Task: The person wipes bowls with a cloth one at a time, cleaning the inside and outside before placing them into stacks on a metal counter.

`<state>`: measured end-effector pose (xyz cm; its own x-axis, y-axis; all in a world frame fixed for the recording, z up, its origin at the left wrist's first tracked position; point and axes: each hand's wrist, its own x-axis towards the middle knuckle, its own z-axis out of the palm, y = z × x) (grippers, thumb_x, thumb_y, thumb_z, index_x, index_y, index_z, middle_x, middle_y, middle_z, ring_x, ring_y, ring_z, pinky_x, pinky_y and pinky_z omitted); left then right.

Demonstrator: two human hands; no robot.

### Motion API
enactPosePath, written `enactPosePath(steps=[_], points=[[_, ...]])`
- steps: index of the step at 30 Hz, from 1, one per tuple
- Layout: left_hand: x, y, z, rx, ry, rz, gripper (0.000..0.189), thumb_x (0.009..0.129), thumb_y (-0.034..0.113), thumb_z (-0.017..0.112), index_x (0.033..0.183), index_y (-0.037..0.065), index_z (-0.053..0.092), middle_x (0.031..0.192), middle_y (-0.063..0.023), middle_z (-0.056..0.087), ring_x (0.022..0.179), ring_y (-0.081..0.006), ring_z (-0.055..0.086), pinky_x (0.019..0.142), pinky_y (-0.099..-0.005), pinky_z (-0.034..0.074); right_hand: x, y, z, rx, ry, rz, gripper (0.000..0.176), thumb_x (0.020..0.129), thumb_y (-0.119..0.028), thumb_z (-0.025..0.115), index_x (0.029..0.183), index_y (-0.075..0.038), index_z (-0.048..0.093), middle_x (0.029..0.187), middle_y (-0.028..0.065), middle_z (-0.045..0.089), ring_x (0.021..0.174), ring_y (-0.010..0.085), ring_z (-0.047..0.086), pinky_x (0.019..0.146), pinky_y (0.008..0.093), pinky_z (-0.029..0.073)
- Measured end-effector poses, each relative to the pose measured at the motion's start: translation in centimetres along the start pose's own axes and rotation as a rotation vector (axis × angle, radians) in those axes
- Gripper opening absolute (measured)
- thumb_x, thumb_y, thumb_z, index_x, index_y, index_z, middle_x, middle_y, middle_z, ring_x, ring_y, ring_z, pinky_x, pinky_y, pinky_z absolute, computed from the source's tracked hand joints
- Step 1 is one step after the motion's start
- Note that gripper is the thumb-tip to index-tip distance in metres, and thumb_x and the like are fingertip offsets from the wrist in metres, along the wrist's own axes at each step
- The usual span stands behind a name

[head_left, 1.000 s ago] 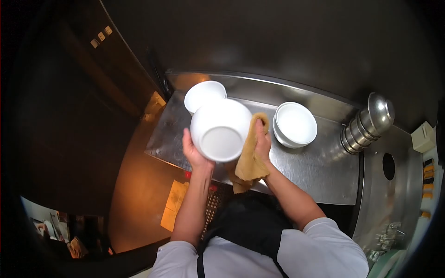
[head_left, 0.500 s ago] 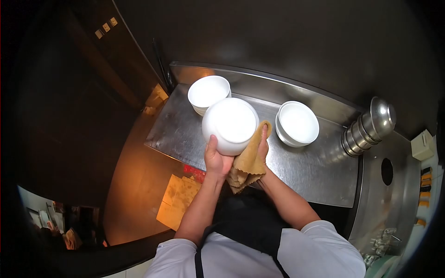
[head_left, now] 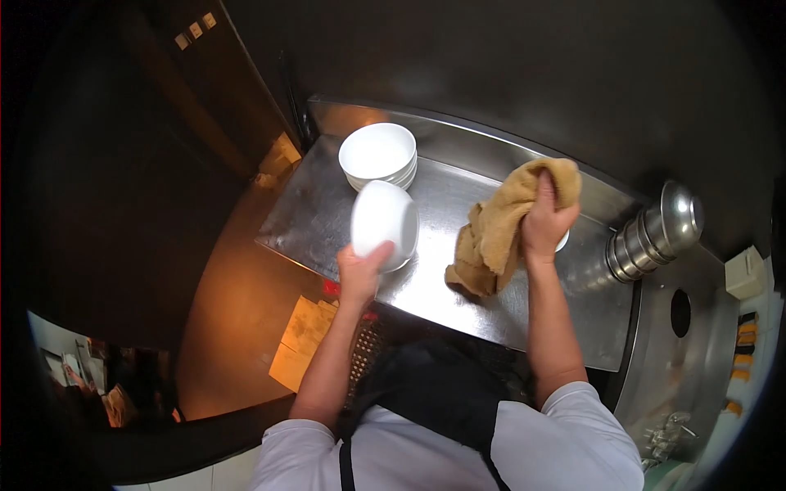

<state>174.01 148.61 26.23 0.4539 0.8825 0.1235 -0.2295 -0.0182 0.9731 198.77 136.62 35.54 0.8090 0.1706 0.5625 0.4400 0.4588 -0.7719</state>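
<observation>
- Across the middle of the view, steel counter [head_left: 491, 303], backed by a raised lip and left bare between the two hands.
- Above its right half, tan cloth [head_left: 491, 237], bunched in the closed fingers of the right hand [head_left: 547, 219], lower end touching the steel.
- At the far right, nested steel bowls [head_left: 651, 233], tipped sideways, well apart from both hands.
- Back left, stack of white bowls [head_left: 378, 154], mouths up, just beyond the left hand's load.
- Over the front left edge, white bowl [head_left: 383, 222], tilted, outside toward the camera, clasped from below by the left hand [head_left: 360, 274].
- Behind the right hand, sliver of another bowl [head_left: 563, 241], mostly hidden.
</observation>
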Motion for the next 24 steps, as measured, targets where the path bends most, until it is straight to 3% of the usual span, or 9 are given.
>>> enactPosePath(steps=[1,4,8,9,12,16,18,20,24], points=[[-0.3,-0.4,-0.2,0.231,-0.070,0.025,0.027,0.090,0.023,0.074,0.105,0.000,0.072,0.091,-0.0107,0.075,0.084,-0.0284,0.073,0.079,-0.0418,0.057,0.6,-1.0,-0.1,0.002,-0.009,-0.005,0.017,0.098,-0.013,0.066,0.107,0.002,0.067,0.100,0.0043,0.070,0.091,0.0127,0.065,0.082,0.0272,0.051],[-0.9,-0.8,-0.3,0.991,-0.355,0.473,0.020,0.087,0.026,0.075,0.087,0.006,0.074,0.071,-0.0113,0.072,0.066,-0.0309,0.070,0.064,-0.0421,0.056,1.1,-1.2,-0.9,-0.027,-0.092,0.045,0.021,0.100,-0.015,0.058,0.109,0.003,0.065,0.099,0.0053,0.067,0.091,0.0139,0.063,0.082,0.0275,0.050],[-1.5,-3.2,-1.0,1.233,-0.553,0.602,0.019,0.078,0.024,0.078,0.076,0.009,0.069,0.068,-0.0097,0.068,0.064,-0.0294,0.068,0.059,-0.0406,0.053,0.0,0.7,-1.7,0.093,-0.213,0.082,0.024,0.099,-0.012,0.046,0.112,0.003,0.061,0.104,0.0087,0.063,0.094,0.0176,0.060,0.086,0.0298,0.048],[-1.6,-3.7,-1.3,1.226,-0.566,0.647,0.012,0.078,0.021,0.075,0.075,0.011,0.068,0.064,-0.0077,0.066,0.064,-0.0271,0.068,0.061,-0.0388,0.053,-0.2,1.0,-1.6,0.191,-0.280,0.178,0.028,0.103,-0.017,0.043,0.120,0.002,0.055,0.113,0.0104,0.059,0.102,0.0190,0.058,0.094,0.0313,0.046],[-1.5,-5.0,-2.7,1.333,-0.705,0.638,0.005,0.080,0.017,0.070,0.079,0.013,0.068,0.074,-0.0044,0.069,0.074,-0.0217,0.069,0.078,-0.0391,0.054,-1.1,1.4,-0.1,-0.113,-0.217,0.025,0.030,0.102,-0.017,0.045,0.124,0.003,0.051,0.118,0.0106,0.057,0.107,0.0207,0.057,0.098,0.0318,0.044],[-2.1,-5.5,-3.8,1.178,-0.502,0.807,0.006,0.084,0.020,0.065,0.084,0.015,0.069,0.085,-0.0001,0.067,0.086,-0.0187,0.064,0.104,-0.0468,0.041,-4.6,2.2,2.8,-0.266,-0.241,-0.398,0.039,0.090,-0.008,0.065,0.125,-0.001,0.048,0.115,0.0131,0.059,0.103,0.0243,0.058,0.096,0.0358,0.045],[-2.7,-6.8,-4.8,1.112,-0.378,0.810,0.008,0.084,0.021,0.067,0.088,0.015,0.070,0.090,0.0006,0.065,0.089,-0.0184,0.062,0.109,-0.0498,0.037,-6.1,3.4,4.1,-0.347,-0.560,-0.695,0.039,0.084,-0.007,0.069,0.121,-0.003,0.055,0.104,0.0129,0.060,0.092,0.0285,0.060,0.084,0.0385,0.049],[-2.6,-6.2,-5.6,0.953,-0.454,0.764,0.012,0.082,0.023,0.072,0.089,0.014,0.071,0.088,-0.0009,0.064,0.089,-0.0201,0.062,0.107,-0.0479,0.038,-9.4,7.9,5.4,-0.306,-0.703,-0.867,0.037,0.080,-0.009,0.073,0.115,-0.006,0.061,0.095,0.0109,0.060,0.085,0.0308,0.059,0.075,0.0399,0.049],[-2.0,-5.8,-6.5,0.784,-0.551,0.665,0.018,0.078,0.025,0.081,0.087,0.013,0.071,0.085,-0.0019,0.065,0.088,-0.0212,0.062,0.103,-0.0441,0.038,-11.7,11.5,8.0,-0.370,-1.412,-0.752,0.032,0.090,-0.020,0.064,0.119,-0.006,0.061,0.095,0.0088,0.062,0.094,0.0281,0.059,0.086,0.0430,0.046]])
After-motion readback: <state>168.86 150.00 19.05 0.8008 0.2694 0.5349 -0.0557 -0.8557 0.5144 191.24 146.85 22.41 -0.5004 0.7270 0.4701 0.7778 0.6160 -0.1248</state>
